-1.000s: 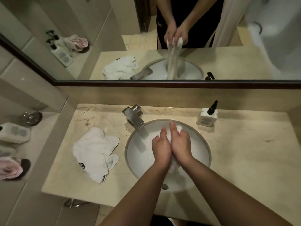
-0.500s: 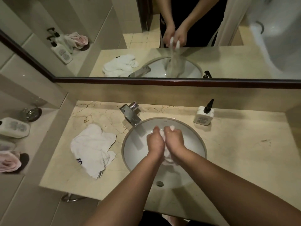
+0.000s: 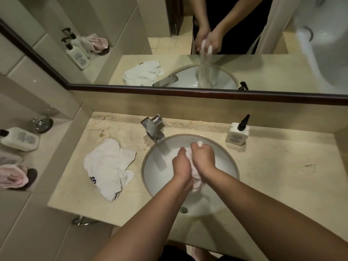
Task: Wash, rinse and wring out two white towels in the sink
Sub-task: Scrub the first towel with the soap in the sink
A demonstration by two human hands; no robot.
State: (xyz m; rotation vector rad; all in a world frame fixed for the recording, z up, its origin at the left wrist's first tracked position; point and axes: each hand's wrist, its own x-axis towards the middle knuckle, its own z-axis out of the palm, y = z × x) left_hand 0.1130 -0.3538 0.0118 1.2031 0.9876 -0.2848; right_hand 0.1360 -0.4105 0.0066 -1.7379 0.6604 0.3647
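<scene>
Towel (image 3: 194, 178) bunched between my left hand (image 3: 181, 166) and right hand (image 3: 204, 158), both gripping it, over the sink (image 3: 226, 162) at frame centre.

Two white towels: one (image 3: 195, 178) bunched between two hands, left hand (image 3: 181, 164) and right hand (image 3: 204, 157), over the single round sink (image 3: 224, 161); the other towel (image 3: 109, 166) lies crumpled on the worktop (image 3: 282, 176). One chrome tap (image 3: 153, 129). One pump bottle (image 3: 237, 133) on the worktop; another bottle (image 3: 19, 138) on the side ledge, beside one pink cloth (image 3: 13, 177).
</scene>
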